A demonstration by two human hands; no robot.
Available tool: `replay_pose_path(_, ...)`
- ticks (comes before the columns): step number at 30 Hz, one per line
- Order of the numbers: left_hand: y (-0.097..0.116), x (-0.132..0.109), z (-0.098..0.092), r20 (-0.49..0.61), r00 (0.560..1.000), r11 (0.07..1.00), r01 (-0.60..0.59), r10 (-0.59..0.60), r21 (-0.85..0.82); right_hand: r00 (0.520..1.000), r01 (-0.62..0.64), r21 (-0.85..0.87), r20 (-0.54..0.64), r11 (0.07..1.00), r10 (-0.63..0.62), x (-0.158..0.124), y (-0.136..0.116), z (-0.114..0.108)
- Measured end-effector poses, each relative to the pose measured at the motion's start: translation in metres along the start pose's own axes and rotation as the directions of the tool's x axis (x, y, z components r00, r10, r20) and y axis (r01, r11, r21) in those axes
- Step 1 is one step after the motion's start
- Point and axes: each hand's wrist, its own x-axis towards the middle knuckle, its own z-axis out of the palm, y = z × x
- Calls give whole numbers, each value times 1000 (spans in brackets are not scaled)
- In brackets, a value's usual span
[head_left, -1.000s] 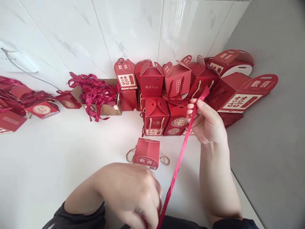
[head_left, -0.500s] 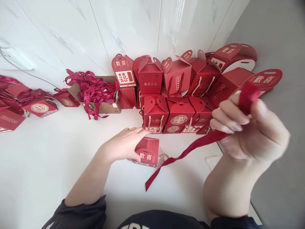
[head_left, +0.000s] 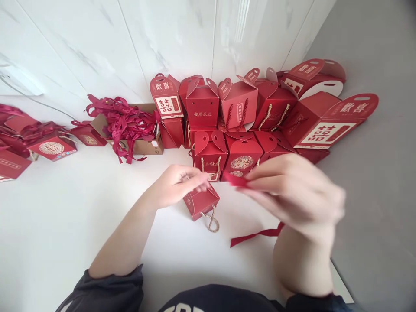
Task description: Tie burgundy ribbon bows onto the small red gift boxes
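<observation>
A small red gift box stands on the white table in front of me, turned at an angle, with a twisted gold cord handle hanging off its near side. My left hand is over the box's far left edge, its fingers loosely bent and apart with nothing held; whether they touch the box I cannot tell. To the right, my right hand pinches a dark red ribbon between thumb and fingers. One ribbon end points toward my left hand; the other tail hangs below the right wrist. The right hand is blurred.
Stacked red gift boxes line the tiled wall behind. A cardboard box overflowing with red ribbons stands left of them. Further left are more red boxes, some with ribbons. The table's right edge lies beyond my right arm.
My right hand has come down and left with the ribbon. The gift box has been turned, bringing its cord handle to the front. My left hand has loosened from the box.
</observation>
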Motion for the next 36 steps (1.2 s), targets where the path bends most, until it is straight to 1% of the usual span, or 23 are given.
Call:
replay_pose_path(1, 2, -1, 2, 28, 1000, 990, 8, -4, -144, 986, 168, -140, 46, 976, -163, 9, -5, 10)
replay_pose_path(2, 5, -3, 4, 62, 998, 967, 8, 8, -254, 951, 304, -243, 127, 921, -281, 16, -10, 20)
replay_pose_path(3, 7, -4, 5, 79, 997, 947, 4, 22, -322, 925, 378, -303, 174, 875, -339, 21, -14, 27)
replay_pose_path(5, 12, -8, 6, 47, 999, 936, 14, 2, -351, 894, 445, -350, 235, 825, -382, 25, -18, 36)
replay_pose_path(6, 15, -9, 5, 24, 1000, 940, 27, -20, -340, 895, 441, -334, 241, 833, -377, 25, -19, 38)
replay_pose_path(8, 19, -12, 5, 7, 999, 948, 52, -52, -313, 924, 358, -209, 219, 910, -313, 23, -17, 38)
replay_pose_path(9, 21, -13, 5, 14, 998, 953, 56, -54, -299, 947, 270, -102, 206, 957, -245, 23, -15, 38)
replay_pose_path(10, 23, -14, 5, 25, 999, 959, 52, -47, -279, 967, 148, 23, 208, 989, -150, 22, -13, 37)
replay_pose_path(11, 24, -15, 5, 27, 999, 967, 40, -34, -250, 971, 5, 149, 238, 989, -40, 23, -11, 37)
replay_pose_path(12, 25, -16, 5, 22, 1000, 977, 26, -22, -211, 954, -140, 264, 296, 954, 58, 24, -8, 38)
replay_pose_path(13, 26, -17, 6, 13, 1000, 986, 13, -11, -168, 919, -267, 360, 374, 894, 124, 25, -5, 39)
replay_pose_path(14, 27, -17, 7, 10, 1000, 992, 3, -2, -123, 879, -367, 436, 453, 822, 152, 27, -1, 42)
replay_pose_path(15, 28, -18, 7, 7, 1000, 997, -7, 7, -83, 845, -435, 497, 514, 751, 149, 29, 3, 44)
replay_pose_path(16, 29, -18, 7, 7, 1000, 999, -11, 12, -47, 825, -474, 548, 549, 689, 131, 30, 6, 47)
replay_pose_path(18, 29, -17, 5, -2, 1000, 999, 6, -6, 32, 820, -499, 612, 562, 614, 106, 32, 14, 50)
replay_pose_path(20, 26, -16, 1, -23, 998, 989, 55, -52, 136, 828, -499, 610, 546, 615, 129, 32, 21, 50)
replay_pose_path(22, 22, -14, -3, 1, 993, 959, 112, -117, 261, 828, -494, 534, 531, 686, 182, 31, 28, 46)
replay_pose_path(24, 16, -12, -5, 78, 982, 913, 130, -173, 387, 815, -482, 392, 529, 784, 237, 30, 35, 41)
replay_pose_path(25, 12, -11, -5, 121, 974, 891, 122, -192, 438, 801, -474, 314, 542, 822, 255, 30, 38, 39)
replay_pose_path(27, 7, -8, -4, 194, 958, 862, 89, -211, 498, 758, -459, 189, 593, 868, 273, 29, 44, 35)
replay_pose_path(30, 2, -5, -4, 250, 938, 866, 91, -240, 491, 700, -425, 80, 661, 901, 272, 30, 47, 35)
replay_pose_path(33, 1, -5, -9, 231, 934, 863, 130, -272, 489, 652, -397, 36, 715, 917, 254, 32, 45, 39)
replay_pose_path(36, 0, -5, -16, 204, 946, 833, 107, -254, 543, 605, -394, 33, 762, 919, 232, 34, 43, 42)
